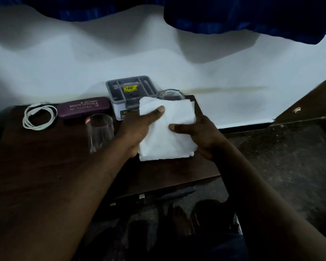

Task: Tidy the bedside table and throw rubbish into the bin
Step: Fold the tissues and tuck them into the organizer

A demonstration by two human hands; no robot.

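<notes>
A white folded tissue (167, 140) is held up over the right part of the dark wooden bedside table (45, 166). My left hand (137, 130) grips its left edge, thumb lying across the front. My right hand (199, 136) pinches its right edge, thumb on the front too. On the table stand a clear drinking glass (100, 131), a purple spectacle case (84, 108), a coiled white cable (39, 117) and a grey organiser box (130, 91) with a yellow sticker. No bin is in view.
A round glass object (170, 94) sits behind the tissue, partly hidden. A white wall (158, 53) backs the table, with blue curtains (252, 14) above. Dark floor (280, 157) lies to the right, and my feet (177, 219) show below the table's front edge.
</notes>
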